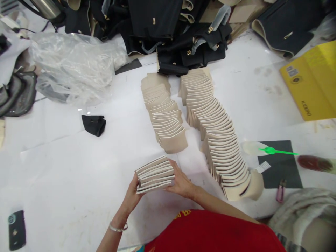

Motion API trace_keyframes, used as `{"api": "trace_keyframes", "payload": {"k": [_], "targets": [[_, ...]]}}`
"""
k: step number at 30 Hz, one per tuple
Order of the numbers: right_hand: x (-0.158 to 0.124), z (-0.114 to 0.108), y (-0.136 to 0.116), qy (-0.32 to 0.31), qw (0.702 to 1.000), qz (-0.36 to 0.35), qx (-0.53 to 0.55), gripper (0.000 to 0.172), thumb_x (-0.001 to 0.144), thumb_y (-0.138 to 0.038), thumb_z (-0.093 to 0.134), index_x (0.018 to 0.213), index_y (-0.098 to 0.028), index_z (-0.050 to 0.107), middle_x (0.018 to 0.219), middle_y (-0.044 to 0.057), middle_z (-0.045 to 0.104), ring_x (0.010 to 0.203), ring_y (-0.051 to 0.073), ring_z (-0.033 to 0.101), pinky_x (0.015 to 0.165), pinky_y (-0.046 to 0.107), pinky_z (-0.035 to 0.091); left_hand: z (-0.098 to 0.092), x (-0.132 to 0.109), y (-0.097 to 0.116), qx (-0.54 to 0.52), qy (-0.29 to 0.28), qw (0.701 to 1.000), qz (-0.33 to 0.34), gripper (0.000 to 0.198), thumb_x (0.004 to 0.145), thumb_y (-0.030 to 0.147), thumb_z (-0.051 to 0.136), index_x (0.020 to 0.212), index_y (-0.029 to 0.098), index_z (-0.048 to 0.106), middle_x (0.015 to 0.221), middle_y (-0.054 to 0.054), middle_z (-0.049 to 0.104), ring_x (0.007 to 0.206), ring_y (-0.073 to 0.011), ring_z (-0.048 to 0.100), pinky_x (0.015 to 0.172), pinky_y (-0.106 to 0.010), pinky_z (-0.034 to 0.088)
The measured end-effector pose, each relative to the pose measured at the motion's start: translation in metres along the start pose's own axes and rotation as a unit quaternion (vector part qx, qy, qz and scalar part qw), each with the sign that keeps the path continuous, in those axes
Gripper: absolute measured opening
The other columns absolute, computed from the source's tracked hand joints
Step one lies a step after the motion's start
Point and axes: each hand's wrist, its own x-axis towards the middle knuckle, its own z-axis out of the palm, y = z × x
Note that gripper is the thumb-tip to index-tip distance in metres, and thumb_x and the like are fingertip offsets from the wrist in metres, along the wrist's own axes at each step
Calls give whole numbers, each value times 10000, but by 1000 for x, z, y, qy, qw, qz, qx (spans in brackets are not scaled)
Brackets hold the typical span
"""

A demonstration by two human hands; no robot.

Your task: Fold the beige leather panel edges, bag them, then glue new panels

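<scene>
Between my two hands is a stack of beige leather pieces with pale edges, held over the white table near its front. My left hand grips its left end, and my right hand wraps round its right end. Just beyond the stack lies a shorter overlapping row of beige pieces. A longer fanned row of similar pieces curves down to the right of my right hand. The fingers under the stack are partly hidden.
Black bags with gold clasps fill the back. Clear plastic wrap lies at left, near a black scrap. At right are a yellow box, a green tool, a dark sheet and a pink cutter.
</scene>
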Motion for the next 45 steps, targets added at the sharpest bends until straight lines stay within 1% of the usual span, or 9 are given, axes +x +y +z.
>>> {"api": "trace_keyframes", "payload": {"k": [7,14,24,28,31,34,38,42,45], "targets": [[-13,-14,-25,3,1000,-6,22,965,653,-316,809,1443,-216,264,1411,124,428,1307,281,428,1120,430,339,7,-15,40,-96,-41,992,-73,788,701,302,772,1386,230,390,1264,-88,636,1031,-241,647,858,-358,556],[-38,-29,-54,42,998,-51,-25,910,700,-371,787,1450,-219,295,1420,132,416,1308,292,415,1106,464,346,15,-37,75,-71,-37,997,0,693,724,273,756,1333,241,427,1203,-70,645,1024,-229,638,846,-340,554],[-77,-44,-97,117,973,-161,-120,702,798,-409,710,1398,-211,404,1395,141,459,1298,299,438,1081,461,401,28,-73,91,-25,-5,993,116,629,690,224,779,1258,205,507,1226,-95,611,1200,-266,536,1074,-418,393],[-86,-46,-106,133,963,-187,-139,630,824,-427,683,1363,-215,434,1368,141,483,1272,298,459,1061,459,415,32,-83,99,-18,3,993,117,666,669,205,783,1269,213,492,1240,-90,603,1166,-259,557,1052,-400,412],[-91,-42,-100,111,970,-160,-145,669,791,-422,716,1363,-218,434,1383,143,469,1287,310,437,1075,492,382,34,-88,104,-22,-15,996,82,730,652,160,778,1297,238,446,1253,-75,607,1120,-243,584,960,-351,478],[-96,-30,-83,87,987,-93,-95,801,710,-415,769,1392,-213,400,1402,146,456,1303,332,420,1096,524,341,34,-90,98,-46,-49,997,35,804,636,122,772,1333,264,397,1260,-54,614,1096,-231,595,905,-323,500],[-99,-4,-56,69,997,-42,-17,905,667,-410,772,1430,-216,326,1405,147,464,1303,341,428,1094,511,350,34,-82,70,-109,-97,989,-4,825,594,108,788,1320,251,423,1263,-45,612,1073,-227,596,855,-295,502],[-97,20,-32,73,997,-12,11,871,688,-502,721,1413,-203,343,1350,147,516,1239,342,504,1035,482,426,34,-70,37,-139,-123,982,-44,847,552,78,781,1317,224,445,1202,-32,640,1081,-225,580,869,-287,480],[-94,30,-20,76,997,3,16,858,673,-576,708,1376,-182,412,1358,161,507,1250,363,492,1054,494,402,32,-62,23,-141,-121,980,-72,872,533,89,787,1322,223,441,1214,-38,637,1111,-241,563,874,-301,481]]}}
